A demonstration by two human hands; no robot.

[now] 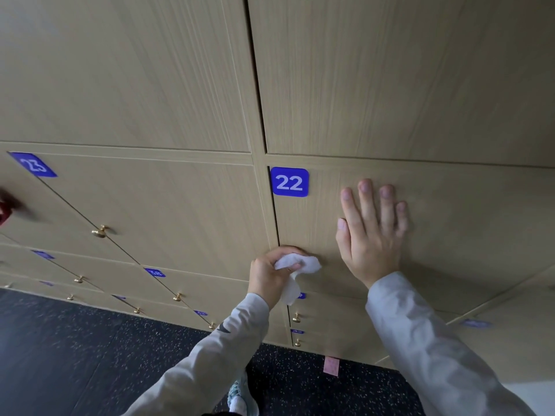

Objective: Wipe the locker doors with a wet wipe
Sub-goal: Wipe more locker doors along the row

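A light wooden locker door (450, 223) carries a blue label "22" (289, 181) at its upper left corner. My left hand (271, 273) grips a crumpled white wet wipe (300, 267) and holds it against the door's lower left edge, where the knob would be; the knob itself is hidden. My right hand (372, 232) lies flat on the same door with straight fingers, to the right of the label.
Door "23" (144, 211) with a brass knob (100, 232) is to the left, with more numbered doors and knobs below. A red object (6, 210) shows at the left edge. Dark speckled floor (90, 355), a pink tag (331, 366) and my shoe (241, 394) lie below.
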